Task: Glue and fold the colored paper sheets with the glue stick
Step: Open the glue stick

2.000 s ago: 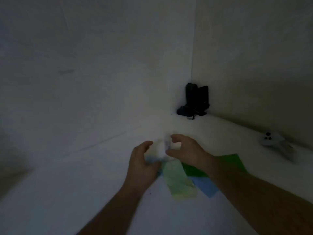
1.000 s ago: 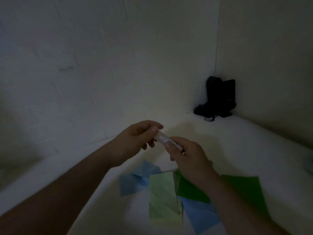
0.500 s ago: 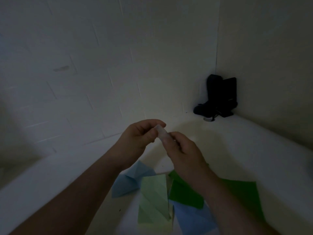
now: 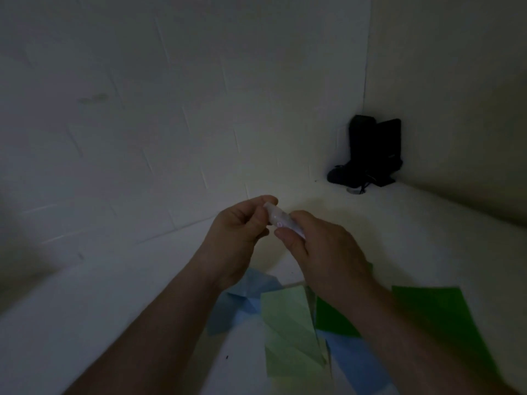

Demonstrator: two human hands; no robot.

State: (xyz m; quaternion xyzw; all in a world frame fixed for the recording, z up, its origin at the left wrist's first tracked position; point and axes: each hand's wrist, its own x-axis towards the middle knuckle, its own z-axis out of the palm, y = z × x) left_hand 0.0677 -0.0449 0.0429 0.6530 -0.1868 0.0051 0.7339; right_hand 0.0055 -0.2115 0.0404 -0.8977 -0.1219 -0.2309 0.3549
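- Glue stick [image 4: 281, 220] held in the air between both hands, above the far ends of the paper sheets, not touching the surface [image 4: 427, 238].
- Left hand [image 4: 239, 238]: fingers curled, thumb and fingertips pinching the upper end of the stick, probably the cap.
- Right hand [image 4: 322, 246]: fingers wrapped round the lower barrel, thumb laid along it.
- Step in hand, by my reading: uncapping the stick. No glue visible on any sheet; light is dim, so this is not certain.
- To do it well: keep the barrel fixed in the right hand, pull or twist only the cap end with the left, straight along the stick's axis. Set the cap down where it cannot roll under the papers. Wind up only a little glue before touching paper.
- Count of sheets visible, all near the front edge of the surface and overlapping: one light green sheet [image 4: 291, 332], creased; two blue pieces, blue sheet at left [image 4: 242, 303] and blue sheet at front [image 4: 356, 363]; dark green paper [image 4: 445, 323] showing on both sides of the right forearm, one sheet or two I cannot tell.
- Glue sticks: one.
- Black objects [image 4: 368, 155] stand in the far corner, well apart from the work.
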